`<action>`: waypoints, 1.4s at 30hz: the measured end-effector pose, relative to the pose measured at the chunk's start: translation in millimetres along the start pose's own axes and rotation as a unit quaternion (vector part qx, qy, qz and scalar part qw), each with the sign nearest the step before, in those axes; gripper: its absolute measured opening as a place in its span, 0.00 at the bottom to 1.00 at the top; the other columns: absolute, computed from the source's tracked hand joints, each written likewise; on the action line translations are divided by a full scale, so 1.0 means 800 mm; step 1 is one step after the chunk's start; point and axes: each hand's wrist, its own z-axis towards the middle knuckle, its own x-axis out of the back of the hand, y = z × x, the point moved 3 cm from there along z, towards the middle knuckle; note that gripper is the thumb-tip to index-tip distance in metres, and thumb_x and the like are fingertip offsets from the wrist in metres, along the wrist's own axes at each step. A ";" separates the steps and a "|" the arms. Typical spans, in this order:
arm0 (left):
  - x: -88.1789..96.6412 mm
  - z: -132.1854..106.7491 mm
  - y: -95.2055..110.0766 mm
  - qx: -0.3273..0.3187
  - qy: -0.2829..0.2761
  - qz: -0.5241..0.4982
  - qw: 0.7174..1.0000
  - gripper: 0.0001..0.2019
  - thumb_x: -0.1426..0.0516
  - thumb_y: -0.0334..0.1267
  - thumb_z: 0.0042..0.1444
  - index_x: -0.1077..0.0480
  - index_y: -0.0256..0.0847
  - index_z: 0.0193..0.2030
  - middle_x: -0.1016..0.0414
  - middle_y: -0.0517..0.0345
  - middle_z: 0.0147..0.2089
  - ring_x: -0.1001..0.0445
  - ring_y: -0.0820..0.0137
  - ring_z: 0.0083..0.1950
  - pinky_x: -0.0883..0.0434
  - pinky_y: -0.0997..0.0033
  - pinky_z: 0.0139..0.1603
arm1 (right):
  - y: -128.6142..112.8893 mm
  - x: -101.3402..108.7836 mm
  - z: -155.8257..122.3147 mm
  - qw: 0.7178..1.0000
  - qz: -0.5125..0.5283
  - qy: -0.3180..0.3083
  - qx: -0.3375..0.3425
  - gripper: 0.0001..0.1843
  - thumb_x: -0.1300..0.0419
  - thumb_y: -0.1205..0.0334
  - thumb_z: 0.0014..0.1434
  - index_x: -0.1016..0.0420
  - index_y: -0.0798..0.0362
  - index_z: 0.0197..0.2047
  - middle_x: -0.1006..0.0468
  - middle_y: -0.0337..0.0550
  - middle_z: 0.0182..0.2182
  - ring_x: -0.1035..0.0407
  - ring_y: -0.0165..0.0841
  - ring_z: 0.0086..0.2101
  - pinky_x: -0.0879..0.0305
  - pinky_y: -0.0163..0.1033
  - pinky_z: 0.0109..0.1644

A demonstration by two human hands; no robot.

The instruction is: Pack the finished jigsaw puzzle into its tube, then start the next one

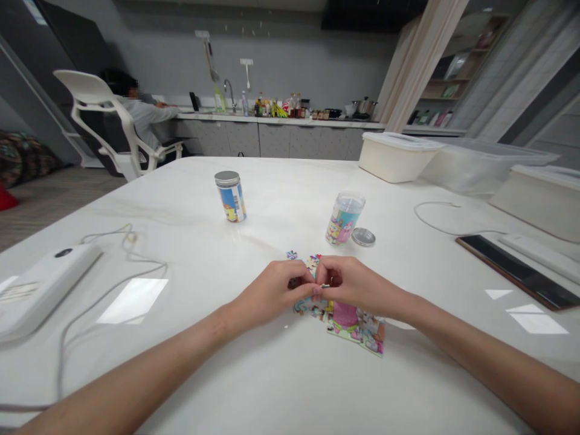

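Observation:
A partly joined jigsaw puzzle [347, 317] with a pink cartoon figure lies on the white table under my hands. My left hand [281, 289] and my right hand [351, 281] meet above it, fingertips pinched together. Between them shows the edge of a small puzzle piece [325, 286], mostly hidden by the fingers. Loose pieces [292, 255] lie just beyond my knuckles. Behind my right hand stands an open clear jar [345, 219] with a cartoon label, its metal lid [363, 237] lying beside it. Farther left is a similar jar [231, 196] with its lid on.
A white device [49, 290] with cables lies at the left. At the right are a phone [516, 269], a white cable and lidded storage boxes [399, 157]. Past the table, a person [145, 118] sits near an office chair [106, 121], by a kitchen counter [290, 119].

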 end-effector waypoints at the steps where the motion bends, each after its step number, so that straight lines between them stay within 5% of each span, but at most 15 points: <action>1: 0.000 0.000 0.000 -0.005 0.002 0.006 1.000 0.10 0.44 0.38 0.59 0.29 0.39 0.28 0.31 0.63 0.27 0.36 0.76 0.29 0.40 0.76 0.30 | -0.001 0.000 0.000 1.000 0.005 -0.004 0.000 0.10 0.37 0.62 0.53 0.36 0.52 0.28 0.31 0.35 0.26 0.37 0.28 0.27 0.42 0.33 0.29; 19: -0.002 -0.003 0.004 0.004 0.048 0.028 0.998 0.05 0.45 0.31 0.53 0.33 0.40 0.27 0.32 0.63 0.28 0.34 0.75 0.29 0.37 0.75 0.30 | -0.006 -0.004 -0.001 0.998 -0.046 -0.026 0.014 0.07 0.38 0.64 0.53 0.34 0.52 0.31 0.27 0.36 0.28 0.35 0.29 0.29 0.41 0.34 0.31; 31: -0.001 -0.004 0.004 -0.071 0.066 0.070 0.993 0.03 0.42 0.29 0.54 0.30 0.40 0.33 0.29 0.61 0.32 0.31 0.73 0.34 0.34 0.73 0.36 | -0.010 -0.003 0.001 0.998 0.011 -0.057 0.033 0.03 0.40 0.66 0.55 0.25 0.52 0.32 0.25 0.37 0.30 0.33 0.29 0.31 0.37 0.35 0.36; 42: -0.003 -0.007 0.009 -0.114 0.032 0.137 0.983 0.04 0.47 0.31 0.61 0.33 0.41 0.35 0.31 0.58 0.38 0.31 0.71 0.39 0.34 0.68 0.43 | -0.009 -0.001 0.001 0.998 0.042 -0.054 0.009 0.04 0.39 0.65 0.53 0.30 0.52 0.27 0.28 0.36 0.28 0.34 0.29 0.30 0.36 0.35 0.34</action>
